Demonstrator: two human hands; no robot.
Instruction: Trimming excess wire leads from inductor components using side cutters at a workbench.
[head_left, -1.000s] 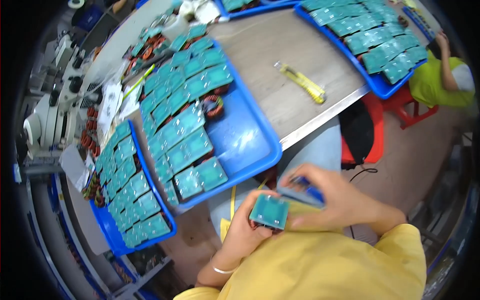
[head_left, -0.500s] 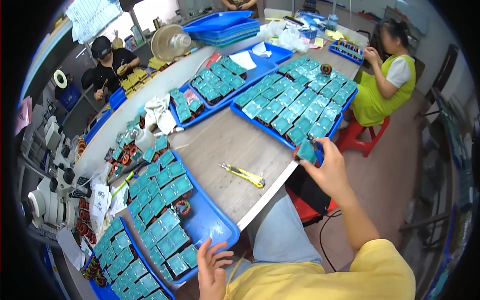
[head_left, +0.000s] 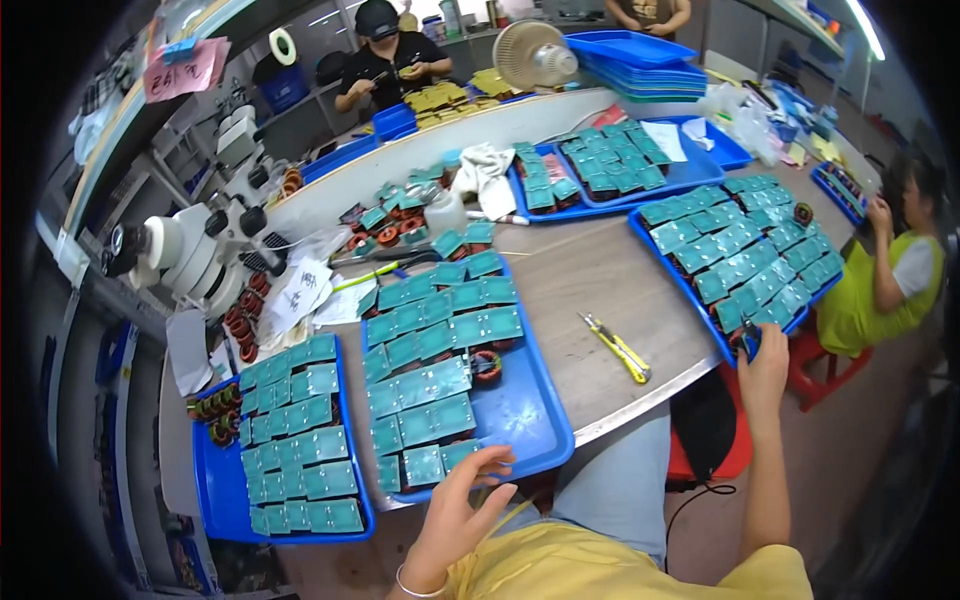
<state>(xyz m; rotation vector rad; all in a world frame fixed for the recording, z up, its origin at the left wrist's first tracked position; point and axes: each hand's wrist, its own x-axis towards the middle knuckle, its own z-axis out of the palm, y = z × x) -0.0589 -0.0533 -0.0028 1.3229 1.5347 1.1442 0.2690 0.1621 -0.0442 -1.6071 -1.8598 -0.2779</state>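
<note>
My right hand (head_left: 765,365) is closed at the near corner of the right blue tray (head_left: 700,315). Its fingers grip a small dark tool (head_left: 748,340) with a bluish part, too covered to name its kind. Rows of green circuit boards (head_left: 735,265) on wire-wound coils fill that tray. My left hand (head_left: 468,520) has loosely spread fingers and holds nothing. It hovers by the near edge of the middle blue tray (head_left: 530,420), where more green circuit boards (head_left: 435,415) lie beside a bare toroid coil (head_left: 486,367). Between both trays rests a yellow utility knife (head_left: 615,348).
A third blue tray (head_left: 215,500) of boards stands at the left, near white microscopes (head_left: 165,250). Loose coils, a white cloth (head_left: 484,180) and further trays line the low partition. One person (head_left: 890,270) sits at the right on a red stool; another works beyond the partition.
My view has swung left. The right hand no longer shows the coil with its green board and is now at the tray corner. My left hand has come further into view, its fingers still apart.
</note>
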